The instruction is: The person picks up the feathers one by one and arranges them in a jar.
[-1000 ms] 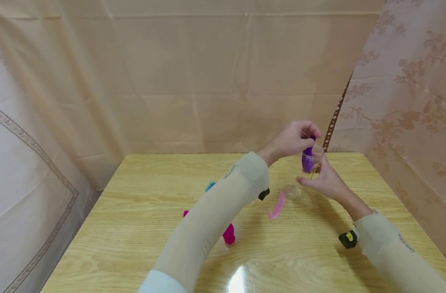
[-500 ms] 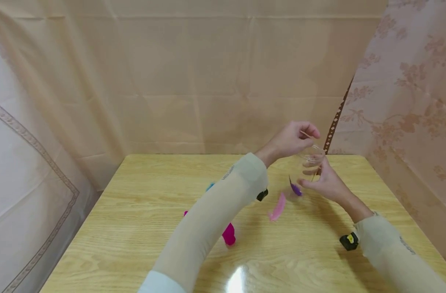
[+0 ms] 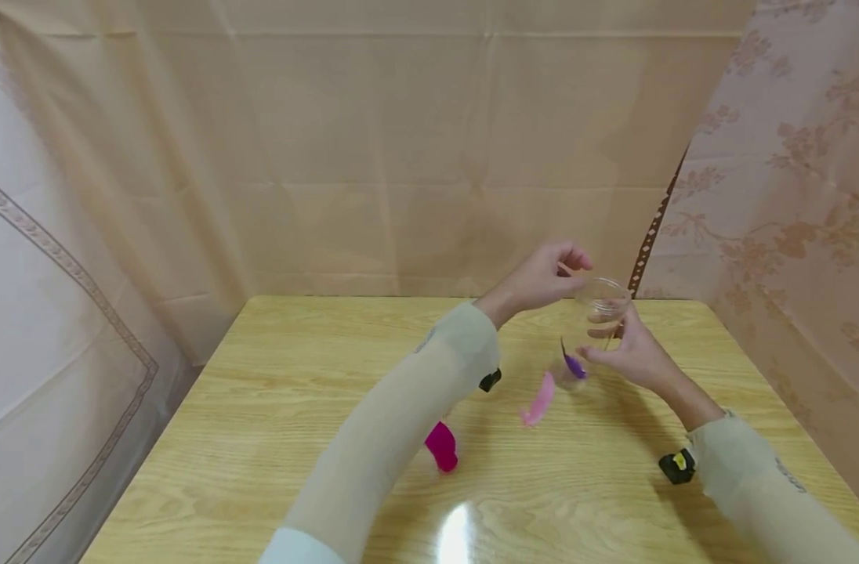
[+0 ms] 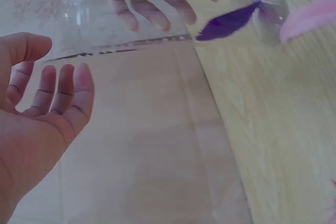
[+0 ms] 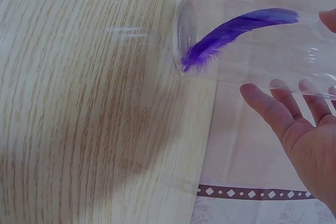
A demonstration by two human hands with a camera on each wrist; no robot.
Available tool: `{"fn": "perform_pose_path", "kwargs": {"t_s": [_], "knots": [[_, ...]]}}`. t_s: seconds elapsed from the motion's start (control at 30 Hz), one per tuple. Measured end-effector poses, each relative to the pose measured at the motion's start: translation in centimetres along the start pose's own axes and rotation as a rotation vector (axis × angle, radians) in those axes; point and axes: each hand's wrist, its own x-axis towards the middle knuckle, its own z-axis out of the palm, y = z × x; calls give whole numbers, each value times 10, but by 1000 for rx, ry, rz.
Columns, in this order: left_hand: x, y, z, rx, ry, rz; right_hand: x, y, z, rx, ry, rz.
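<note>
My right hand (image 3: 634, 352) holds a tall clear cylinder (image 5: 257, 69) upright over the table, its thumb and fingers spread around the wall. Inside it a purple feather (image 5: 236, 32) leans near the bottom, quill pointing up in the head view. Left of the open rim hangs my left hand (image 3: 535, 276), fingers loosely bent and nothing between them, as the left wrist view also shows. On the wood beside the cylinder's base lies a pale pink feather (image 3: 540, 399).
A magenta feather (image 3: 442, 448) lies on the wooden table (image 3: 260, 439), partly behind my left sleeve (image 3: 394, 415). Beige cloth (image 3: 373, 157) hangs along the table's far edge, with patterned cloth (image 3: 789, 196) at the right.
The purple feather, pinched by my left hand at the cylinder's mouth, was let go and fell to the bottom. My left hand then drew back slightly to the left. A blue feather is now hidden.
</note>
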Motion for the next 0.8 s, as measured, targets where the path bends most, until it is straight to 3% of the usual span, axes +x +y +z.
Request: {"fn": "perform_pose_path", "kwargs": {"t_s": [0.2, 0.47, 0.63, 0.8], "knots": [[-12, -18, 1, 11, -76, -182, -1, 0, -2, -5, -4, 11], [-30, -45, 16, -5, -169, -430, -1, -1, -4, -26, -9, 36], [-41, -58, 29, 23, -191, -517, -1, -1, -4, -30, -7, 31], [-50, -71, 45, 57, -176, -549, -1, -1, -4, -26, -5, 33]]}}
